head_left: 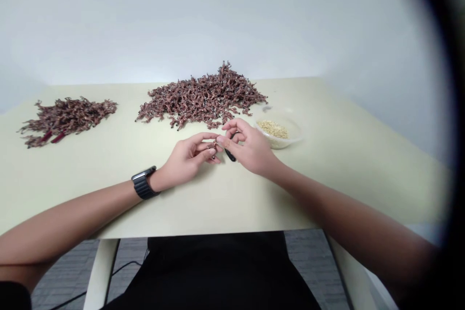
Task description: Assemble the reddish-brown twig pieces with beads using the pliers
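Observation:
My left hand (189, 157), with a dark watch on the wrist, pinches a small reddish-brown piece (214, 145) between thumb and fingers. The piece is partly covered by my fingertips. Close against it on the right is my right hand (249, 147), its thumb and index fingertip meeting at the piece. A slim black tool (230, 155) runs through the curled fingers of my right hand, its rounded end pointing down toward the table. Its other end is hidden, so I cannot tell its exact kind.
A large heap of similar brown pieces (207, 97) lies behind my hands. A smaller pile (72, 118) sits at the left, with dark red items (58, 137) at its front. Right of my right hand stands a translucent bowl (296, 134) holding tiny golden bits (273, 129). The pale table (218, 208) meets a wall.

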`<state>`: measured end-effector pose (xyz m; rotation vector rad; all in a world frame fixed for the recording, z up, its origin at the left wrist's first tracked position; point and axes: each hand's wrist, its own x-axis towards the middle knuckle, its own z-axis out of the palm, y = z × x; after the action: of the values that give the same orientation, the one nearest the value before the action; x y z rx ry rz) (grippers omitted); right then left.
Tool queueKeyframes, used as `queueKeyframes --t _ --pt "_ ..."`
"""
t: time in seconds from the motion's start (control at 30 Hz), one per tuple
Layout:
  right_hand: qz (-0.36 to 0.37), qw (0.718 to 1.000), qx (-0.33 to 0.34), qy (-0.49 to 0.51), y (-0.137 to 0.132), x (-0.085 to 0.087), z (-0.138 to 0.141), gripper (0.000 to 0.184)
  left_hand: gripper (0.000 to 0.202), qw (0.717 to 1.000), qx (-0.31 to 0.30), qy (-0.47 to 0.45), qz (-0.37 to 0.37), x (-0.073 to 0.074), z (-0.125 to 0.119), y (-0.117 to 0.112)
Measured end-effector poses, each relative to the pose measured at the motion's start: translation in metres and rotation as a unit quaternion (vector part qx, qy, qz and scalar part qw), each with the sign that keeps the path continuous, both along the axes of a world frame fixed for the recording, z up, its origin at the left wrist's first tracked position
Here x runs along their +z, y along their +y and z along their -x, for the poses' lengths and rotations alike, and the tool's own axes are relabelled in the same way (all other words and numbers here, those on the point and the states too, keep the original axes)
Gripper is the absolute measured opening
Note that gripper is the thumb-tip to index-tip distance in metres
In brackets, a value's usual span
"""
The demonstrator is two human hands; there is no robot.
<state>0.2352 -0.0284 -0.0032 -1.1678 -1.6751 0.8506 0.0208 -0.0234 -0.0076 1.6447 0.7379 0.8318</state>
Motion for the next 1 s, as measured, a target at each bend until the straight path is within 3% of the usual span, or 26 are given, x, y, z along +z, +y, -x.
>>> queueKeyframes --t 0.13,0.2,0.27,0.33,0.4,0.47,0.53,0.6,0.7,0.8,1.0 --pt "0.104 0.988 0.103 0.049 0.001 -0.001 -0.001 0.035 0.032 0.998 -0.023 -0.025 0.052 0.001 -0.001 0.002" --pt "0.117 0.985 0.112 0.057 0.0 0.0 -0.001 0.034 0.031 0.998 -0.032 0.007 0.056 0.002 0.0 0.003" --pt "0.105 0.989 0.089 0.06 0.0 0.001 -0.001 0.035 0.033 0.997 -0.026 0.066 0.025 0.006 0.004 0.008" --pt "0.096 0.991 0.066 0.059 0.001 0.0 -0.002 0.036 0.037 0.988 0.018 0.143 -0.064 0.014 0.017 0.024" --pt "0.098 0.992 0.051 0.056 0.003 -0.002 -0.003 0.036 0.043 0.943 0.121 0.228 -0.208 0.024 0.042 0.05" --pt "0.104 0.992 0.041 0.057 0.005 -0.004 -0.005 0.035 0.048 0.859 0.242 0.343 -0.292 0.033 0.079 0.082" --pt "0.105 0.992 0.036 0.057 0.006 -0.006 -0.005 0.035 0.047 0.781 0.329 0.439 -0.299 0.036 0.12 0.115" --pt "0.101 0.993 0.036 0.054 0.006 -0.006 -0.005 0.034 0.045 0.748 0.351 0.492 -0.274 0.032 0.159 0.142" --pt "0.098 0.993 0.046 0.049 0.004 -0.004 -0.004 0.034 0.048 0.758 0.322 0.52 -0.227 0.021 0.197 0.166" --pt "0.097 0.992 0.057 0.048 0.002 -0.003 -0.003 0.035 0.045 0.76 0.3 0.542 -0.194 0.016 0.212 0.175" --pt "0.093 0.993 0.063 0.049 0.003 -0.005 -0.003 0.033 0.029 0.765 0.204 0.597 -0.134 0.034 0.22 0.179"
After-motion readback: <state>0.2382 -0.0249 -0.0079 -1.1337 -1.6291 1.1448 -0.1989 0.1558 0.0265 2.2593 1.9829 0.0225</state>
